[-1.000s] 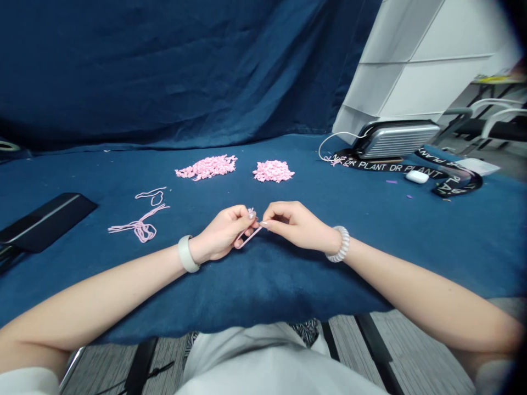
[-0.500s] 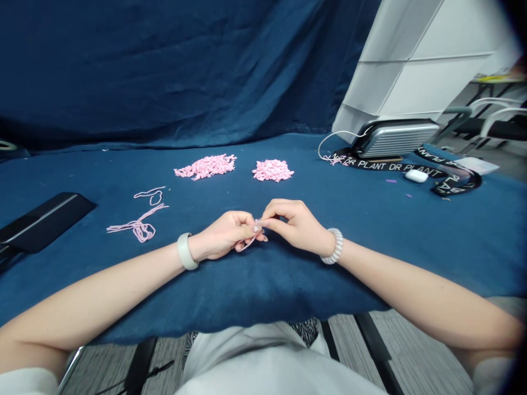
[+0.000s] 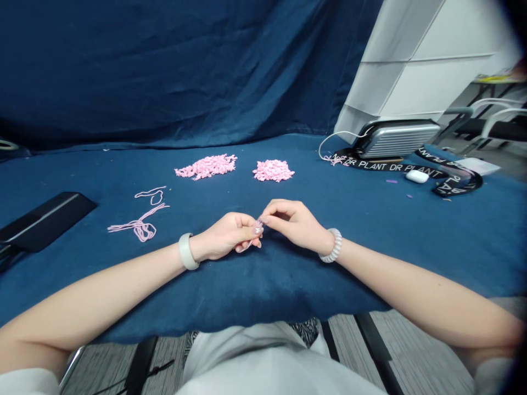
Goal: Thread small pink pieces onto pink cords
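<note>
In the head view my left hand [image 3: 230, 235] is closed in a pinch on a short length of pink yarn [image 3: 246, 248], whose end hangs below the fingers. My right hand [image 3: 294, 222] meets it from the right, thumb and forefinger pinched on the same yarn at the left fingertips. Most of the yarn between them is hidden by the fingers. To the left on the blue cloth lie a looped bundle of pink yarn strands [image 3: 142, 229] and a single curled yarn strand [image 3: 155, 195]. Beyond my hands sit two pink heaps of small knotted pieces [image 3: 208, 167], [image 3: 273, 170].
A black flat object [image 3: 49, 219] lies at the left edge. At the back right are a silver ribbed case [image 3: 401, 139], a black lettered strap [image 3: 382, 165] and a small white case [image 3: 417, 176]. The blue cloth [image 3: 255, 296] drops over the table's front edge.
My fingertips have shifted slightly on the yarn, the right ones drawing in closer to the left thumb. The things on the table have stayed in place.
</note>
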`<state>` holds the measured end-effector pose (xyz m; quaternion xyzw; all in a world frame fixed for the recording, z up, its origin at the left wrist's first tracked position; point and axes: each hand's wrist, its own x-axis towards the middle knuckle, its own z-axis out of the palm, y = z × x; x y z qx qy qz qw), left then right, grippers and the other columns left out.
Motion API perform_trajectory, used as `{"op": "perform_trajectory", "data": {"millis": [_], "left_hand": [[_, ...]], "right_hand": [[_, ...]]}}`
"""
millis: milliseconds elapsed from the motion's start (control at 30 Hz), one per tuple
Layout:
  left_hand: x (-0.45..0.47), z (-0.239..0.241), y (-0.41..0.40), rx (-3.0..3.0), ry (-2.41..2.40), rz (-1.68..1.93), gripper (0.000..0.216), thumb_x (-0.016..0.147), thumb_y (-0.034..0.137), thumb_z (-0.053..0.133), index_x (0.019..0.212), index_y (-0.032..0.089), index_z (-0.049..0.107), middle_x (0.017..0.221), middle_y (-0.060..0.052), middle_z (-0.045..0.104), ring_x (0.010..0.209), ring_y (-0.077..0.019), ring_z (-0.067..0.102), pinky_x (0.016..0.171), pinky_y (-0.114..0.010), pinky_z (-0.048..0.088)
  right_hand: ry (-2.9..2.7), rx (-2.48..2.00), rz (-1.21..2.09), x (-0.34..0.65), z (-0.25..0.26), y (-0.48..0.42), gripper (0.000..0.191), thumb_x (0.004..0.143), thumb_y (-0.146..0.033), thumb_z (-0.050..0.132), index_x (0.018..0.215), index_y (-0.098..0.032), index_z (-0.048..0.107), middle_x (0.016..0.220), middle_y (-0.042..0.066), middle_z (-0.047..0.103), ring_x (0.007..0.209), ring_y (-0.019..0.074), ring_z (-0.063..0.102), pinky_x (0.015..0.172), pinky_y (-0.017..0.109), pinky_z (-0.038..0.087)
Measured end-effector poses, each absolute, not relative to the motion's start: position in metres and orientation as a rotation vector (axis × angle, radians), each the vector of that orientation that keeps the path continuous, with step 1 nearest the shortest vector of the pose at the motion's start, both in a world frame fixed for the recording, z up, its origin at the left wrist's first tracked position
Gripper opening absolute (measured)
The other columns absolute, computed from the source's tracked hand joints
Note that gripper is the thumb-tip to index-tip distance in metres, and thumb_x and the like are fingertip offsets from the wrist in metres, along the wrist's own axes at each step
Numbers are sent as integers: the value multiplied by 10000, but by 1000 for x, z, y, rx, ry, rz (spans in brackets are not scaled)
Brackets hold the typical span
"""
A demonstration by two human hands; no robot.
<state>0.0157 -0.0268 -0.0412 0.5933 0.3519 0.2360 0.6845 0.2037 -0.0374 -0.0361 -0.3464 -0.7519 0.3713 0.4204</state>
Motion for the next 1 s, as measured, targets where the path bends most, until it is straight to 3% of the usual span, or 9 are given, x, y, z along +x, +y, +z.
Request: {"op": "perform_trajectory", "data": {"millis": [133,400,667,1000], "left_hand": [[16,-43,-26,1321,800,544,309,702,376,701,625,95,599,530,-33,588,371,-32,407,363,-152,293],[18,-40,-28,1316,776,537,313,675,386,721,617,109,588,545,-33,600,377,-38,422,355,-155,298],[19,-41,-27,1292,812,553,306,672,364,729,608,101,585,554,-35,611,371,-31,425,362,-155,298],[22,-43,-28,1282,836,653,324,699,385,706,634,92,584,558,-20,600,398,-32,443,385,-152,324]], "right_hand": [[-1811,-824,1121,207,-37,-32,151,802,-288,599,837,-153,659,839,40,636,734,123,579,696,267,472],[-1956,-755,1151,204,-42,-31,188,824,-289,583,939,-181,686,901,43,605,803,127,578,762,281,465],[-1906,-787,1114,200,-41,-34,137,813,-234,590,719,-155,650,748,9,578,680,99,535,699,256,434],[-1826,-945,863,190,-45,-38,208,834,-211,527,639,-147,562,694,1,531,653,98,494,653,245,401]]}}
